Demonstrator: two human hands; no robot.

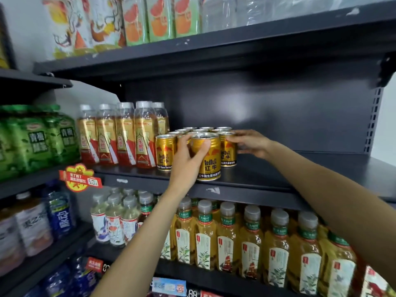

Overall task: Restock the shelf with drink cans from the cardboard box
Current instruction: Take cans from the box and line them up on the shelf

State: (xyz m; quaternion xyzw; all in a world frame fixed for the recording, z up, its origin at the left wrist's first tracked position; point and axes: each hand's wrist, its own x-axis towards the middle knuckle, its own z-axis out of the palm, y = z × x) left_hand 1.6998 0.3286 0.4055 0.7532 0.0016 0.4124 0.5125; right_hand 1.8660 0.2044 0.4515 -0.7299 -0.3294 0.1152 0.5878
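Observation:
Several gold Red Bull cans stand in a cluster on the dark middle shelf (pixel 278 176). My left hand (pixel 188 159) grips the front gold can (pixel 209 161) at the shelf's front edge, thumb and fingers curled round it. My right hand (pixel 248 142) rests with straight fingers against the right side of the rightmost can (pixel 228 153) in the cluster. Another can (pixel 164 153) stands to the left, next to the bottles. The cardboard box is not in view.
Gold-and-red bottles (pixel 126 136) stand left of the cans. The shelf right of the cans is bare dark metal. Tea bottles (pixel 252 243) fill the shelf below, cartons (pixel 160 20) the shelf above. Green bottles (pixel 36 140) sit on the left rack.

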